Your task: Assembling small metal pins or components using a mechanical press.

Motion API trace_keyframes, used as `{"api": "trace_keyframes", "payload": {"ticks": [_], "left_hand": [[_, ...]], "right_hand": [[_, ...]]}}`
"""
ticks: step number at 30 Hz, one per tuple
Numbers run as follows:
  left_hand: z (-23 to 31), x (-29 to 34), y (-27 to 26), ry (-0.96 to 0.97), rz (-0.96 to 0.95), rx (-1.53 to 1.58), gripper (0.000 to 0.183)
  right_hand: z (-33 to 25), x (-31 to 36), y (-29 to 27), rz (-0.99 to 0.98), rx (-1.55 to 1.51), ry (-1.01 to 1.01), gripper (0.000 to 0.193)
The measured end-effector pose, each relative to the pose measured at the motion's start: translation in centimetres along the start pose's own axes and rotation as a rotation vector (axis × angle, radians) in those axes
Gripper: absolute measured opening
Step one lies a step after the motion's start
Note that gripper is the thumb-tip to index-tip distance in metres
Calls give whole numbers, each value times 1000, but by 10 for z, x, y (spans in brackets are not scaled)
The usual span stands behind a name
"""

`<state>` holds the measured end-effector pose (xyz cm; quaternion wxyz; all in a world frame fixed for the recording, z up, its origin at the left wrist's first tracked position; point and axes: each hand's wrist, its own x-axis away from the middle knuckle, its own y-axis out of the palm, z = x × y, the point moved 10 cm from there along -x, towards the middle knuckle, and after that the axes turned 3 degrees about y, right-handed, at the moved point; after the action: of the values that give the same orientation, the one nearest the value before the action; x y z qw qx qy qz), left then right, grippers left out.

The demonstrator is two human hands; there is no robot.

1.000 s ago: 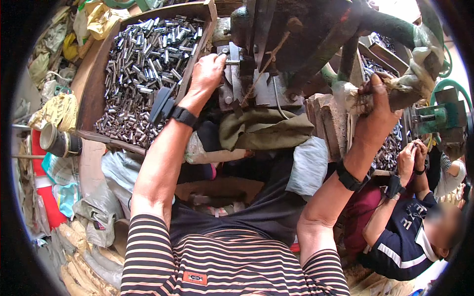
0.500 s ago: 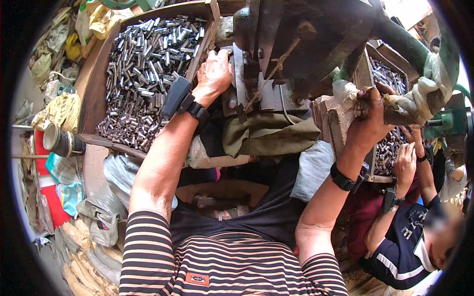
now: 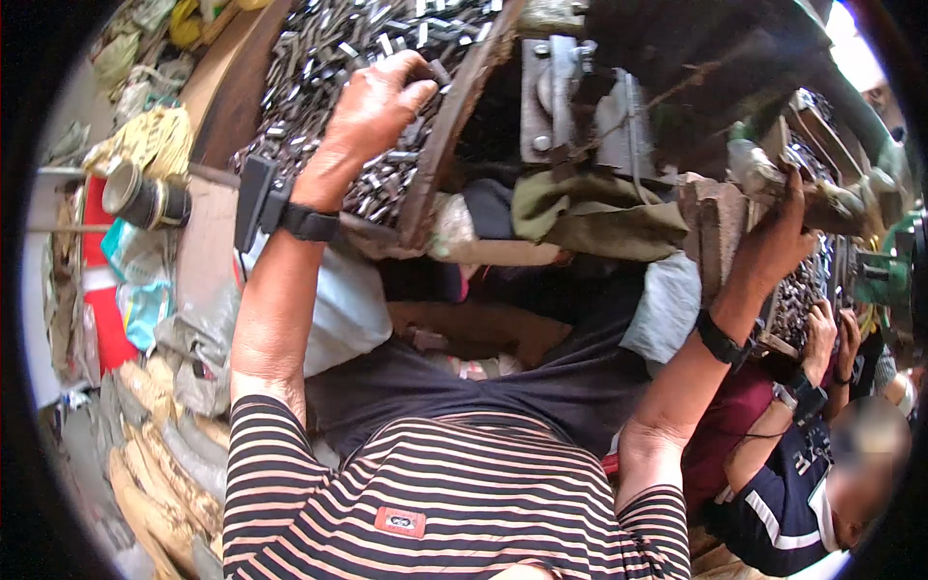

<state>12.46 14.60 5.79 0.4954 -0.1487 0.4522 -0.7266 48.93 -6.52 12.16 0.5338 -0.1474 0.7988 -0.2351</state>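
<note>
Over the wooden box (image 3: 454, 126) of short metal tubes (image 3: 295, 82), my left hand (image 3: 377, 106) has its thumb and fingers bent together. A small metal tube (image 3: 439, 73) shows at the fingertips. On the right, my right hand (image 3: 781, 232) is wrapped round a lever handle (image 3: 754, 172) covered in pale plastic wrapping. Between the hands stands a dark press-like machine (image 3: 735, 106), with a bolted metal plate (image 3: 537, 101) at its lower left. An olive cloth (image 3: 599, 217) hangs below the machine.
A second box of tubes (image 3: 800, 300) stands at the right, where a co-worker's hands (image 3: 822, 338) are near it. Wooden blocks (image 3: 713, 227) sit beside the machine. A dark cup-like container (image 3: 145, 198) and bags (image 3: 135, 261) lie at the left.
My left hand has moved left from the machine's plate to over the box of tubes. My right hand still grips the lever handle. The whole view has shifted.
</note>
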Motion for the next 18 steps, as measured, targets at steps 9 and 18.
{"api": "trace_keyframes", "payload": {"ticks": [9,18], "left_hand": [[-75,77,-31,-193,-71,3,21],[-73,80,-10,-70,-115,-376,24]], "right_hand": [[30,77,36,7,-1265,895,39],[-73,99,59,-546,-1221,800,14]]}}
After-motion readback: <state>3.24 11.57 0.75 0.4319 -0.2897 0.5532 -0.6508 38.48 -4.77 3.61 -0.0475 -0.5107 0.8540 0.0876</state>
